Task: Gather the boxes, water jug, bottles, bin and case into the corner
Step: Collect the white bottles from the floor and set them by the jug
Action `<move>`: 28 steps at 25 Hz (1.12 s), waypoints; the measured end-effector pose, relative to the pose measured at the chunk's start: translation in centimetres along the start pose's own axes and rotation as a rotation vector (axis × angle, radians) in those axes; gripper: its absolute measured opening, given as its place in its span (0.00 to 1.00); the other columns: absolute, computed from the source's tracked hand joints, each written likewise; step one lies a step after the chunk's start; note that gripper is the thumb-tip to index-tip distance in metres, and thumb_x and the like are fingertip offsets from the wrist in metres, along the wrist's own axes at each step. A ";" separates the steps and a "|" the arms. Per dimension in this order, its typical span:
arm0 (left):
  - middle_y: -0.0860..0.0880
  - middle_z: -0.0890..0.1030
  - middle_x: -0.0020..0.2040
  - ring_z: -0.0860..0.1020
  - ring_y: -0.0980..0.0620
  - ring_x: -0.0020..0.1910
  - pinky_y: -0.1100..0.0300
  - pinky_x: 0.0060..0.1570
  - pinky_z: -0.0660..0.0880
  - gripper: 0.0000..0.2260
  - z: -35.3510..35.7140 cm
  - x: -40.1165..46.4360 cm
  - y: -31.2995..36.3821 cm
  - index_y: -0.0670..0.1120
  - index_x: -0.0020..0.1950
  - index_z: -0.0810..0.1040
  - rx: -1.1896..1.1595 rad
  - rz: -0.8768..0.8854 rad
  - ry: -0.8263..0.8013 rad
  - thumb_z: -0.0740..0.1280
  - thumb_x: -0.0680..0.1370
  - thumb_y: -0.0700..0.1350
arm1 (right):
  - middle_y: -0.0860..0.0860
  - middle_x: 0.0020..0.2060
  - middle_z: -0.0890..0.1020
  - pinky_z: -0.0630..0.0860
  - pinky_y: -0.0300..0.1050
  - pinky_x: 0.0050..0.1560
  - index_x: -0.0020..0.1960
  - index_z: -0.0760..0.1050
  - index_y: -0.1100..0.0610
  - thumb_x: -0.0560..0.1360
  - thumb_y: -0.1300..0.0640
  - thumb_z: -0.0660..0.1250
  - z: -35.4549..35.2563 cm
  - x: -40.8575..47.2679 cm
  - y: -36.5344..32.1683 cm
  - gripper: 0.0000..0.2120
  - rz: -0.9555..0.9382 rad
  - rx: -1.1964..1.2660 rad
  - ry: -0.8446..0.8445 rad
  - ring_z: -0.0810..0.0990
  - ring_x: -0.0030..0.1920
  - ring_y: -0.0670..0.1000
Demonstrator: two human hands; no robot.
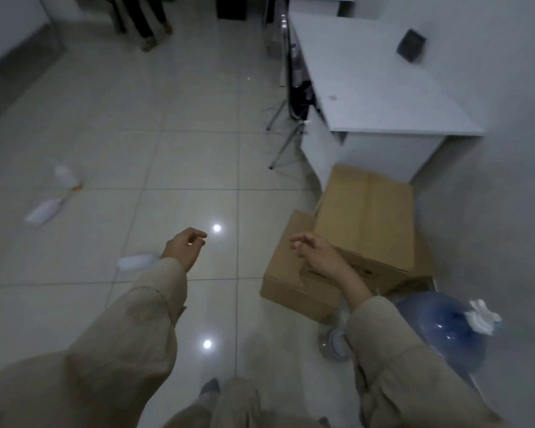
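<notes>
Head cam | left hand (184,247) and right hand (317,251) both empty, fingers loose | boxes (365,223) at 3 o'clock | bottles (45,211) at 9 o'clock

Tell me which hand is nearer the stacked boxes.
Right. The right hand hovers over the near edge of the boxes, overlapping them in view. The left hand is out over bare floor, well to their left.

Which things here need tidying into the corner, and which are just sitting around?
For the job: two cardboard boxes, blue water jug, three white bottles on the floor.

Just there: white desk, dark small box on it, metal stand.
</notes>
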State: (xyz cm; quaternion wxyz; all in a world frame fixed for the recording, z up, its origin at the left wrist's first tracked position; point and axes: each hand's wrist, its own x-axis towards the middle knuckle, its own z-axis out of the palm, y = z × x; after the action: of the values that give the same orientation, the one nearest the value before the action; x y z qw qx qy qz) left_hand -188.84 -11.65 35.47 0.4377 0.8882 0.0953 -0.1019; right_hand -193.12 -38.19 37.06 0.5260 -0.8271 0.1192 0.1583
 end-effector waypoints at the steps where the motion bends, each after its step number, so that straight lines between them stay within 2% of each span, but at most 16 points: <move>1: 0.42 0.81 0.56 0.75 0.43 0.57 0.58 0.55 0.68 0.10 -1.8 0.6 -1.4 0.43 0.55 0.77 -0.012 -0.029 0.028 0.59 0.78 0.40 | 0.55 0.52 0.77 0.67 0.33 0.39 0.60 0.73 0.60 0.79 0.60 0.57 2.1 1.0 -1.3 0.12 -0.009 -0.002 -0.030 0.73 0.50 0.50; 6: 0.43 0.80 0.57 0.73 0.48 0.52 0.62 0.52 0.65 0.10 -9.5 1.9 -9.0 0.43 0.55 0.77 -0.068 -0.197 0.145 0.59 0.78 0.40 | 0.60 0.54 0.79 0.67 0.34 0.39 0.56 0.75 0.59 0.77 0.62 0.58 12.5 5.5 -5.9 0.10 -0.050 -0.053 -0.151 0.74 0.48 0.50; 10: 0.43 0.81 0.55 0.74 0.47 0.51 0.59 0.52 0.66 0.09 -14.1 2.6 -14.6 0.44 0.53 0.78 -0.114 -0.337 0.266 0.59 0.77 0.39 | 0.53 0.49 0.79 0.66 0.34 0.36 0.50 0.73 0.52 0.77 0.61 0.58 19.1 9.0 -8.2 0.08 -0.043 -0.106 -0.307 0.75 0.47 0.50; 18: 0.46 0.80 0.51 0.74 0.48 0.49 0.59 0.49 0.66 0.10 -20.6 8.8 -22.1 0.47 0.50 0.77 -0.215 -0.549 0.447 0.58 0.78 0.38 | 0.52 0.48 0.80 0.70 0.37 0.39 0.51 0.74 0.53 0.76 0.61 0.58 31.1 22.4 -12.6 0.08 0.009 -0.166 -0.464 0.76 0.45 0.50; 22: 0.46 0.80 0.48 0.74 0.47 0.49 0.59 0.49 0.66 0.09 -22.2 14.5 -25.9 0.48 0.48 0.76 -0.233 -0.655 0.514 0.58 0.78 0.38 | 0.51 0.44 0.79 0.70 0.39 0.43 0.50 0.74 0.53 0.75 0.61 0.60 37.5 30.7 -12.9 0.07 0.103 -0.257 -0.569 0.75 0.43 0.50; 25: 0.47 0.80 0.45 0.76 0.46 0.49 0.58 0.49 0.67 0.11 -21.8 20.0 -29.9 0.51 0.45 0.76 -0.276 -0.691 0.537 0.59 0.77 0.36 | 0.48 0.38 0.76 0.69 0.32 0.36 0.49 0.73 0.54 0.74 0.63 0.62 42.2 37.3 -11.4 0.06 0.086 -0.341 -0.608 0.75 0.41 0.49; 27: 0.48 0.80 0.44 0.76 0.46 0.47 0.58 0.46 0.68 0.15 -20.7 23.7 -33.3 0.55 0.42 0.74 -0.276 -0.689 0.527 0.59 0.77 0.35 | 0.49 0.41 0.76 0.69 0.29 0.35 0.49 0.72 0.53 0.74 0.63 0.63 45.7 41.9 -9.6 0.07 0.088 -0.395 -0.585 0.76 0.43 0.49; 28: 0.49 0.80 0.44 0.76 0.47 0.46 0.58 0.44 0.69 0.16 -19.7 25.9 -35.7 0.57 0.41 0.74 -0.265 -0.671 0.519 0.60 0.77 0.35 | 0.50 0.43 0.76 0.70 0.31 0.35 0.49 0.71 0.52 0.73 0.63 0.63 48.0 44.4 -8.0 0.08 0.085 -0.416 -0.587 0.76 0.44 0.50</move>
State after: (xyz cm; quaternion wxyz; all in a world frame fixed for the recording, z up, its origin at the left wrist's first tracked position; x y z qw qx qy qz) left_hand -171.26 27.50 13.30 0.4521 0.7406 0.4972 0.0012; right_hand -155.83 7.38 7.45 0.3514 -0.8299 -0.0374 0.4318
